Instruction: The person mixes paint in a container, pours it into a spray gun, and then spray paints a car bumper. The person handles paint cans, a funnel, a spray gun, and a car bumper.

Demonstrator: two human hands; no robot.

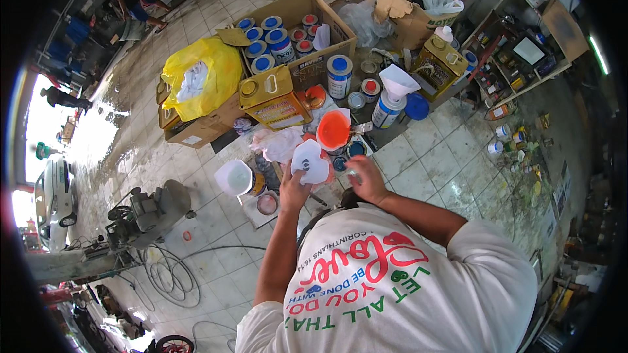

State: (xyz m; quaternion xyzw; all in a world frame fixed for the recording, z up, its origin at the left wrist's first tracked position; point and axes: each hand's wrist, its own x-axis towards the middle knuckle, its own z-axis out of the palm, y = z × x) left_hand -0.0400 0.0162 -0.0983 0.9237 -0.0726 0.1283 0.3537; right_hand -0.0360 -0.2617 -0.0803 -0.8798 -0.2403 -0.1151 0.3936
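Observation:
A white paper cone strainer [313,159] with a dark printed mark is in my left hand [294,186], gripped at its lower left edge. My right hand [369,180] is just to its right, fingers curled in; whether anything small is between them is hidden. Beyond the hands stands an open container of bright orange-red paint [333,129]. Close to my right hand is a small open can with dark blue contents [356,148]. Left of the strainer lies a crumpled pale pink cloth [281,144]. Another white paper cone [234,176] sits on a can at the left.
Behind are a cardboard box [327,65] of blue- and red-lidded cans, a gold rectangular tin [275,99] and a yellow plastic bag [203,72]. A white funnel [398,83] tops a can at right. A wheeled machine [150,212] and coiled hose [171,278] are on the left floor.

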